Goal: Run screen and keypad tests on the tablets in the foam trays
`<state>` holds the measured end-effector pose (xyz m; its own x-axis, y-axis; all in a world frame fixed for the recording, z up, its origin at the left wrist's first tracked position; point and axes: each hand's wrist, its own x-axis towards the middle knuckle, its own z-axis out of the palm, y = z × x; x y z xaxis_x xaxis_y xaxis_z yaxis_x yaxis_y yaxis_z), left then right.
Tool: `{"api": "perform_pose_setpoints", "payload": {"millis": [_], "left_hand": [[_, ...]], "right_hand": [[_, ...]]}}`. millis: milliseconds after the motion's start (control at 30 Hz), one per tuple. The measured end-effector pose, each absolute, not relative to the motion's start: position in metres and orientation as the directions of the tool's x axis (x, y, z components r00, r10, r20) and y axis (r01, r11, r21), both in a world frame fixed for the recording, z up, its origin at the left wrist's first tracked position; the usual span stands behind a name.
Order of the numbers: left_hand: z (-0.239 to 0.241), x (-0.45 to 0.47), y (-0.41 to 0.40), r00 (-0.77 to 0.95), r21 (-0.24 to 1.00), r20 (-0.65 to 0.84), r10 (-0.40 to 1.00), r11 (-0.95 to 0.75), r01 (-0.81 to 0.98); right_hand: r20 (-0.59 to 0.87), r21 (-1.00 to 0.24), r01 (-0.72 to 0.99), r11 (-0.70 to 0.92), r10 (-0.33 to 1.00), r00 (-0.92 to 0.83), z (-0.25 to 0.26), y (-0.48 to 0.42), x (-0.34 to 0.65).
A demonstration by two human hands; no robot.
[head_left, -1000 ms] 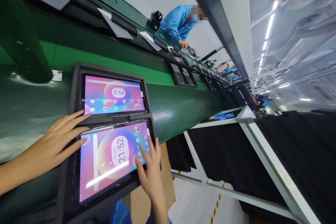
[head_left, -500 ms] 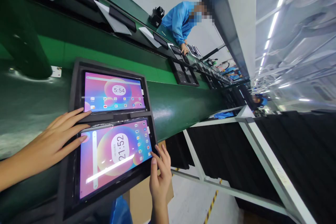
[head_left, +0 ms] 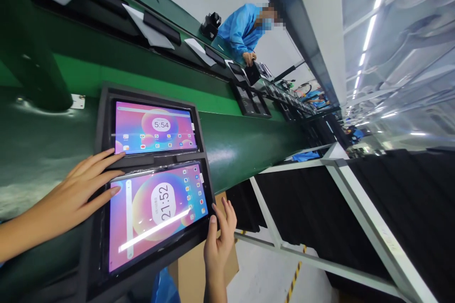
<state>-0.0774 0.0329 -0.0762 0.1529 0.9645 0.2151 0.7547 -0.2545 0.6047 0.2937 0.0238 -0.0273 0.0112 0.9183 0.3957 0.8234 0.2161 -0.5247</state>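
A dark foam tray [head_left: 103,118] lies on the green conveyor belt [head_left: 245,144] and carries two lit tablets. The near tablet [head_left: 156,213] shows 21:52 on a pink screen; the far tablet [head_left: 154,127] shows 5:54. My left hand [head_left: 76,191] rests flat on the tray's left side, fingers stretched out, fingertips touching the near tablet's left edge. My right hand [head_left: 220,236] sits at the tray's near right corner, fingers extended and together, thumb against the tray edge, off the screen.
Further trays [head_left: 250,102] with dark tablets follow along the belt. A person in a blue coat [head_left: 241,28] handles a dark device at the far end. A white metal frame [head_left: 334,163] and black sheeting [head_left: 391,208] stand to the right. A cardboard box [head_left: 199,265] sits below the belt.
My right hand slid off the near tablet's screen to the tray's right corner. The left hand stayed put. The distant person picked up a dark device.
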Motion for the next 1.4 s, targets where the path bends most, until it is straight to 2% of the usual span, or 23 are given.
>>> {"api": "perform_pose_setpoints", "payload": {"millis": [133,233,367,467,567,667,833,933,1133,1267,1400], "left_hand": [[-0.073,-0.075,0.034,0.158,0.583,0.186,0.970,-0.238,0.776],[-0.070,-0.070,0.039,0.164,0.540,0.193,0.967,-0.244,0.806],[-0.067,-0.062,0.047,0.156,0.524,0.194,0.968,-0.237,0.818],[-0.067,-0.059,0.049,0.152,0.534,0.186,0.971,-0.229,0.814],[-0.066,-0.061,0.050,0.150,0.553,0.189,0.970,-0.232,0.800],[-0.060,-0.069,0.056,0.121,0.571,0.245,0.962,-0.244,0.784],[-0.048,-0.089,0.079,0.032,0.536,0.405,0.914,-0.265,0.802],[-0.048,-0.097,0.091,0.028,0.492,0.410,0.912,-0.247,0.835],[-0.054,-0.097,0.095,0.116,0.417,0.341,0.933,-0.261,0.870],[-0.058,-0.100,0.092,0.096,0.440,0.402,0.911,-0.284,0.852],[-0.061,-0.105,0.088,0.065,0.485,0.484,0.873,-0.329,0.811]], "right_hand": [[0.375,-0.560,0.810,0.176,0.925,0.058,-0.037,0.032,0.285],[0.368,-0.553,0.808,0.204,0.930,0.018,-0.034,0.037,0.283],[0.260,-0.464,0.805,0.370,0.925,-0.276,-0.009,0.058,0.263],[0.172,-0.373,0.722,0.582,0.808,-0.563,0.008,0.090,0.227],[0.077,-0.277,0.657,0.701,0.698,-0.712,0.010,0.123,0.194],[0.028,-0.233,0.658,0.716,0.681,-0.732,0.003,0.141,0.179],[0.052,-0.239,0.658,0.714,0.686,-0.726,-0.005,0.146,0.180],[0.056,-0.246,0.674,0.696,0.705,-0.707,-0.001,0.146,0.180],[0.192,-0.262,0.675,0.690,0.722,-0.664,0.041,0.130,0.195],[0.226,-0.228,0.646,0.728,0.685,-0.693,0.077,0.106,0.218],[0.213,-0.208,0.649,0.732,0.682,-0.700,0.090,0.091,0.228]]}}
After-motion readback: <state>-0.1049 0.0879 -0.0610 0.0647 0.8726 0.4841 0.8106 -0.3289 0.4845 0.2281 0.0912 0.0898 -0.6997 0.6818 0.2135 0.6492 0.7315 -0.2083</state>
